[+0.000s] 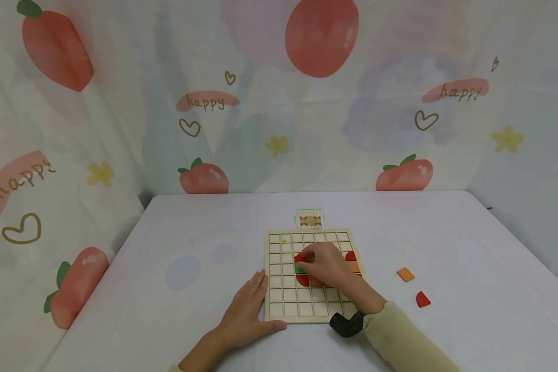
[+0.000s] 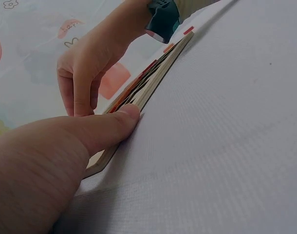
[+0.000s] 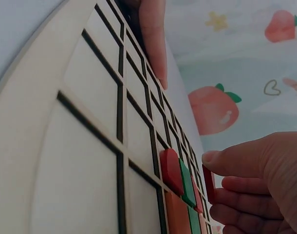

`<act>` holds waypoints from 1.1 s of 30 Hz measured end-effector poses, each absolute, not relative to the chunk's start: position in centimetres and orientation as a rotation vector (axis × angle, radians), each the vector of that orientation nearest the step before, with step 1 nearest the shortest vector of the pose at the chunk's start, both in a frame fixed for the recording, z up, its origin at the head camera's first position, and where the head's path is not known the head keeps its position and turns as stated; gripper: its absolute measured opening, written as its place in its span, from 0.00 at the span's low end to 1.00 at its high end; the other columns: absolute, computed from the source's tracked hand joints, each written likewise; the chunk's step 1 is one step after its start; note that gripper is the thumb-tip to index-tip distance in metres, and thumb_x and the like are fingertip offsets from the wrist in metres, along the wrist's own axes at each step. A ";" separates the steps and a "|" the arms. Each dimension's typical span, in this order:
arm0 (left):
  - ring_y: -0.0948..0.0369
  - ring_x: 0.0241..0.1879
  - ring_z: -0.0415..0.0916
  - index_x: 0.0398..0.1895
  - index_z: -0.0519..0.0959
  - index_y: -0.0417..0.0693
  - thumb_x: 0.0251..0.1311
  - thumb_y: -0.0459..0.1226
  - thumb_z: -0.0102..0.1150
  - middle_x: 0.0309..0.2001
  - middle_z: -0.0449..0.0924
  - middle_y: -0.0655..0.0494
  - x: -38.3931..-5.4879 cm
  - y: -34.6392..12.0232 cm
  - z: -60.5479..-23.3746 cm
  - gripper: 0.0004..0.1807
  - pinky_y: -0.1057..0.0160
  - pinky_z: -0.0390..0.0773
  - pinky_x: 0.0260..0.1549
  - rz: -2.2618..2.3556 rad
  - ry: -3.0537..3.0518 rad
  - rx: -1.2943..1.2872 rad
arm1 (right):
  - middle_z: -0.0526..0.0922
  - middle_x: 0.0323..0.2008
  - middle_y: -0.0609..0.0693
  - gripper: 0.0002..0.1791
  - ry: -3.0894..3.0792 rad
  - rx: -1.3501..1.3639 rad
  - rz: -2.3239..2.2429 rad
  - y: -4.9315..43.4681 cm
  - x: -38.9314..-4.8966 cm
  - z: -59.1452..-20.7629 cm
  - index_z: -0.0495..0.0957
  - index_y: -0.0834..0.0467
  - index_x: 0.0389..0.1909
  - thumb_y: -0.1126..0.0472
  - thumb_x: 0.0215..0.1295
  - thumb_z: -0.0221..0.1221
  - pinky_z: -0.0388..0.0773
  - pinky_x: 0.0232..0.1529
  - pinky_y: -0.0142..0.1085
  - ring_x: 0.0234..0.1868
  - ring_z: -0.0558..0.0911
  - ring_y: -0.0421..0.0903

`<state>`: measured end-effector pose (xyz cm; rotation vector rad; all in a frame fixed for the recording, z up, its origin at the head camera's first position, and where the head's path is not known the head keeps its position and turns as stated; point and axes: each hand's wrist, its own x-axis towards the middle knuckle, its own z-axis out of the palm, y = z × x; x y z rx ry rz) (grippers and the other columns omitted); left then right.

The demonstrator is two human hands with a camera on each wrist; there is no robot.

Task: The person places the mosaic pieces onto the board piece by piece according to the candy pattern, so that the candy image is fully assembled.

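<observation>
A wooden grid board [image 1: 290, 310] lies on the table with square cells in rows. My right hand [image 1: 325, 263] is over its middle and pinches a thin red piece [image 3: 209, 184] between thumb and fingers. Below it, a green square [image 1: 299, 268] and a rounded red piece [image 1: 302, 280] sit in cells, with an orange piece [image 1: 315, 281] beside them. Farther right on the board are another red piece [image 1: 350, 256] and an orange one [image 1: 354, 266]; the hand hides the cells between. My left hand [image 1: 246, 310] rests along the board's left edge, fingers straight, thumb at the front corner.
A small pattern card [image 1: 309, 219] lies just behind the board. On the table to the right are a loose orange square [image 1: 405, 274] and a red quarter-round piece [image 1: 422, 299]. A black wrist device [image 1: 346, 325] sits by the right sleeve. Printed cloth walls stand behind and beside.
</observation>
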<state>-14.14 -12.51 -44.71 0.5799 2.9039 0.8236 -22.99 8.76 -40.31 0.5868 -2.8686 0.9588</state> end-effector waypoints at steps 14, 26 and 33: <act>0.55 0.69 0.39 0.71 0.48 0.39 0.47 0.70 0.49 0.71 0.43 0.49 -14.3 -12.5 -44.9 0.58 0.49 0.47 0.63 0.829 2.913 0.602 | 0.79 0.25 0.46 0.08 -2.832 0.728 0.717 6.0 -24.4 -41.0 0.82 0.60 0.28 0.59 0.51 0.67 0.74 0.28 0.33 0.25 0.74 0.40; 0.55 0.69 0.39 0.70 0.49 0.38 0.46 0.70 0.50 0.71 0.44 0.48 -14.2 -12.6 -44.7 0.58 0.50 0.47 0.63 0.814 2.908 0.598 | 0.82 0.33 0.48 0.11 -2.925 0.701 1.023 6.5 -24.6 -40.3 0.82 0.61 0.37 0.62 0.53 0.66 0.77 0.38 0.37 0.35 0.79 0.43; 0.55 0.69 0.39 0.70 0.49 0.38 0.47 0.69 0.51 0.71 0.43 0.48 -14.2 -12.6 -44.7 0.58 0.50 0.47 0.63 0.817 2.908 0.604 | 0.81 0.32 0.48 0.09 -2.895 0.755 1.101 6.6 -24.8 -40.5 0.82 0.62 0.37 0.67 0.53 0.64 0.77 0.37 0.36 0.34 0.79 0.43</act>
